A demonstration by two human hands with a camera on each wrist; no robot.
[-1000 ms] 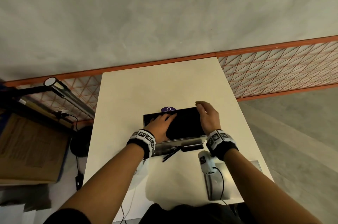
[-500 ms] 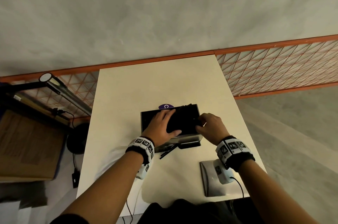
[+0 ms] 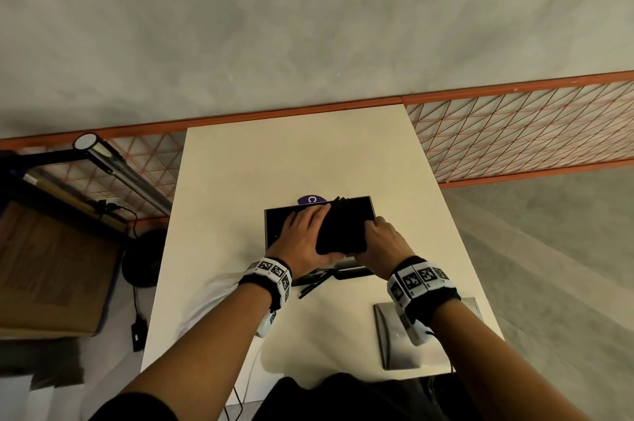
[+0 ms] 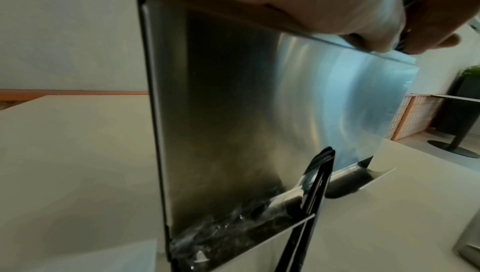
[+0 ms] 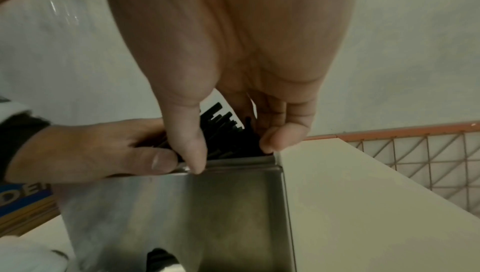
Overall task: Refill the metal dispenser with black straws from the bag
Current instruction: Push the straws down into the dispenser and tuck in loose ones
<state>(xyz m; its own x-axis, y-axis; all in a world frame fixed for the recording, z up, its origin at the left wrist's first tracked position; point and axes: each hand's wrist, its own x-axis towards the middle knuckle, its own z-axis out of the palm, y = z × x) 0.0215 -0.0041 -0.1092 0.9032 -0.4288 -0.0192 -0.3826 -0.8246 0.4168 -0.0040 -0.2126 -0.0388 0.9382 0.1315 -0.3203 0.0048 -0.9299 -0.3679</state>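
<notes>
The metal dispenser (image 3: 273, 226) stands open-topped in the middle of the white table (image 3: 291, 159); its steel front fills the left wrist view (image 4: 233, 112) and the right wrist view (image 5: 207, 215). A bundle of black straws (image 3: 339, 231) lies slanted in its top, far ends poking over the back rim. My left hand (image 3: 303, 237) grips the bundle from the left, thumb underneath. My right hand (image 3: 380, 240) pinches the straws (image 5: 223, 124) at the right end, thumb on the front rim. Two loose straws (image 3: 314, 285) stick out of the dispenser's front tray.
A flat metal lid (image 3: 394, 341) lies on the table at the near right, under my right wrist. Clear plastic (image 3: 219, 297) lies by my left forearm. A purple label (image 3: 310, 200) shows behind the dispenser. An orange mesh railing (image 3: 514, 132) borders the table's far edge.
Both hands went from lying flat on the dispenser's top to gripping the straw bundle. The right hand slid nearer, and the bundle now sits slanted with its far ends raised.
</notes>
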